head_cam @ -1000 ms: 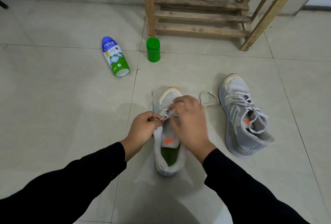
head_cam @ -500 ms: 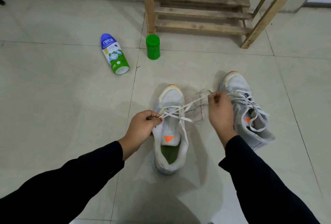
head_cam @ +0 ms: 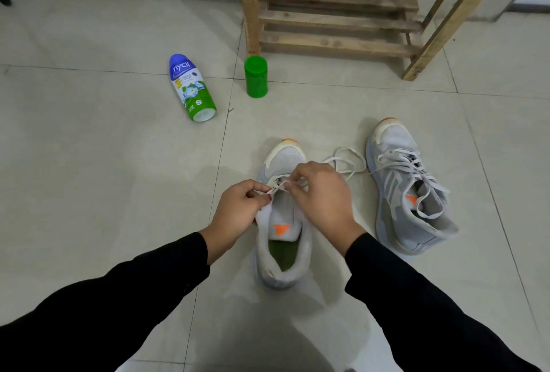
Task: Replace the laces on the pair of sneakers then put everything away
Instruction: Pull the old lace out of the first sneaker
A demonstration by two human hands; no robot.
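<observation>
On the floor before the wooden rack [head_cam: 336, 23] | left hand [head_cam: 238, 211] and right hand [head_cam: 321, 193] close together over the near sneaker [head_cam: 282, 252], each pinching its lace [head_cam: 276, 190] by the toe-end eyelets | progress: other sneaker [head_cam: 410, 193] looks laced but untied; this one barely begun; nothing put away | containers: green jar [head_cam: 256, 77] upright, bottle [head_cam: 192, 89] on its side, contents unseen

Open floor [head_cam: 89, 193] lies wide to the left of the left hand [head_cam: 238, 214]. Ahead and left of it, a toppled Nycil bottle [head_cam: 192, 89] and an upright green cap [head_cam: 256, 77] obstruct, with the wooden rack [head_cam: 336, 20] beyond. Just right of the right hand [head_cam: 323, 196], a loose loop of the lace [head_cam: 363, 163] and the laced sneaker [head_cam: 398, 193] take up the floor.
</observation>
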